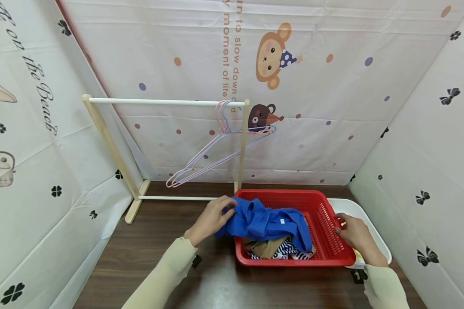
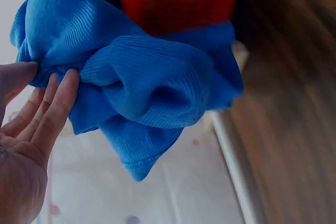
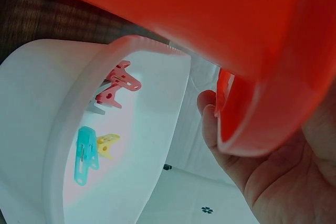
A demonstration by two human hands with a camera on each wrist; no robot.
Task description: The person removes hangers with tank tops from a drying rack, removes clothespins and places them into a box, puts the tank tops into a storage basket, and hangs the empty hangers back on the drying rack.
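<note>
A blue ribbed garment (image 1: 268, 221) lies bunched over the left side of a red plastic basket (image 1: 282, 262), partly hanging over its rim. My left hand (image 1: 215, 214) pinches the garment's left end between thumb and fingers; the left wrist view shows the blue cloth (image 2: 142, 77) gathered at the fingertips. On the right, my right hand (image 1: 357, 234) grips the basket's right rim, its fingers hooked around the red edge (image 3: 247, 140) in the right wrist view. Beneath the blue garment sit a tan cloth (image 1: 267, 248) and a black-and-white striped cloth (image 1: 287, 249).
A wooden rack (image 1: 112, 148) with a white bar stands at the back left. Several pink and blue hangers (image 1: 201, 159) hang at its right end. Right of the basket, partly under it, is a white tub (image 3: 157, 108) holding coloured clothes pegs (image 3: 86, 156). Printed sheets enclose the tabletop.
</note>
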